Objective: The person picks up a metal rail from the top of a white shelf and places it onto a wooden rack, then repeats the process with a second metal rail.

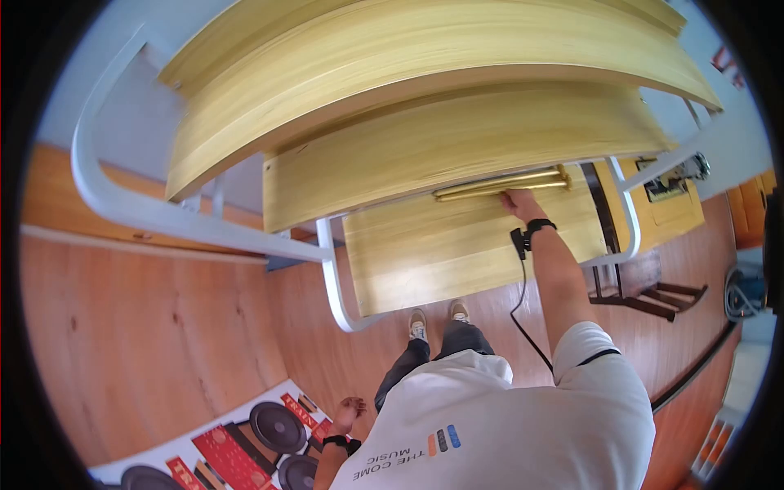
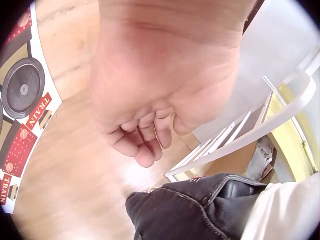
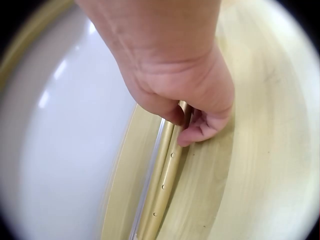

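My right hand (image 1: 519,204) reaches down to the lowest wooden shelf (image 1: 425,253) and pinches a gold-coloured tube (image 3: 167,175) between thumb and fingers. Several small round holes run along the tube, seen in the right wrist view. A second slim gold tube (image 3: 159,170) lies right alongside it. In the head view the gold tubes (image 1: 465,194) stretch along the shelf's back part, with a short crosswise piece at their right end. My left hand (image 1: 349,415) hangs low at my side, its fingers loosely curled around nothing.
Two more wooden shelves (image 1: 425,77) overhang the lowest one, on a white tubular frame (image 1: 114,192). A black cable (image 1: 523,314) hangs from my right wrist. A dark wooden stool (image 1: 645,298) stands right, and a train-patterned board (image 1: 220,449) is at lower left.
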`<state>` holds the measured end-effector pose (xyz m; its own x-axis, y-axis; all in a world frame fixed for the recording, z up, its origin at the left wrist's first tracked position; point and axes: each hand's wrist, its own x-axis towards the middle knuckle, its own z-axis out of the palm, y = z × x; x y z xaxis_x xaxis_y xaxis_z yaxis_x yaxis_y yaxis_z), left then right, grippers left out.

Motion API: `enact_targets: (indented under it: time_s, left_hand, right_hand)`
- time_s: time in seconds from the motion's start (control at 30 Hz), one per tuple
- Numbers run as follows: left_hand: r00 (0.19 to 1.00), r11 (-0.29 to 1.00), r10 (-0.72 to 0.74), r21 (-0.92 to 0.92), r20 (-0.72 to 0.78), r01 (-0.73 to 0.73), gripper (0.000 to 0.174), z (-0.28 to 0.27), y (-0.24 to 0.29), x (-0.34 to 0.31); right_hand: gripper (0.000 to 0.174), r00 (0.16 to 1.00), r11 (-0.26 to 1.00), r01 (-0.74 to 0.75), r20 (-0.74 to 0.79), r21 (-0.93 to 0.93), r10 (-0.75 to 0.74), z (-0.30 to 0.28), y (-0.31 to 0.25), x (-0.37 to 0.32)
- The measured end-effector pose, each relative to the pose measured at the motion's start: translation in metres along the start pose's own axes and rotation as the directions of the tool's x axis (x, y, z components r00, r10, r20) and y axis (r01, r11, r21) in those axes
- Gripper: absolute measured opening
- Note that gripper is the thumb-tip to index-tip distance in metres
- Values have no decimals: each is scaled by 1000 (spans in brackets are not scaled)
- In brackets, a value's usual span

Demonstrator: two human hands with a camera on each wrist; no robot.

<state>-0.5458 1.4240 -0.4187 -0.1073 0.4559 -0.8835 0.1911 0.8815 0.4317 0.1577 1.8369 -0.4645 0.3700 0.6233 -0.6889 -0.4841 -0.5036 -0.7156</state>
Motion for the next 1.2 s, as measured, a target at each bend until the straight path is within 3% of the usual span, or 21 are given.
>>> enact_targets:
  time_s: [0.07,0.17,0.23,0.27,0.3,0.37,0.43,0.57,0.7,0.83,1.0,1.1,1.2]
  left_hand:
    - [1000,1000,-1,26,-6,1,26,11,-1,-12]
    - [999,998,-27,47,-21,28,26,26,4,-33]
    - [1000,999,-25,39,-13,26,26,31,8,-43]
    - [1000,998,-13,64,-8,13,26,34,14,-47]
    - [1000,998,8,63,-2,-7,26,35,15,-48]
    - [999,997,53,52,10,-54,26,37,17,-45]
    - [997,990,72,123,17,-74,27,42,28,-44]
    - [984,962,153,215,95,-170,27,49,54,-39]
    - [962,932,194,270,192,-242,26,57,61,-28]
    - [930,889,154,364,334,-278,28,61,16,27]
    - [907,785,61,541,416,-301,28,95,-1,32]
    - [861,774,144,487,488,-405,28,127,2,29]
    - [723,531,282,525,631,-665,27,157,-16,78]
  right_hand:
    - [8,998,995,-17,56,97,12,-11,3,4]
    - [6,999,999,-44,24,-17,44,-18,-2,-7]
    - [7,998,996,-69,8,49,69,-26,7,-4]
    - [8,987,978,-102,142,180,77,-40,20,7]
    - [8,988,985,-114,119,131,98,-33,16,-26]
    - [9,967,996,-92,242,20,85,-34,23,-79]
    - [8,929,995,-57,368,85,22,-37,42,-141]
    - [7,885,997,-69,464,38,43,-65,95,-261]
    - [11,949,997,-71,308,-24,75,-118,165,-347]
    - [19,994,1000,4,111,-24,-1,-162,195,-442]
    - [36,997,987,67,37,146,-73,-228,223,-537]
    - [31,993,984,108,-71,140,-99,-241,235,-576]
    - [25,981,967,192,-74,167,-182,-263,265,-583]
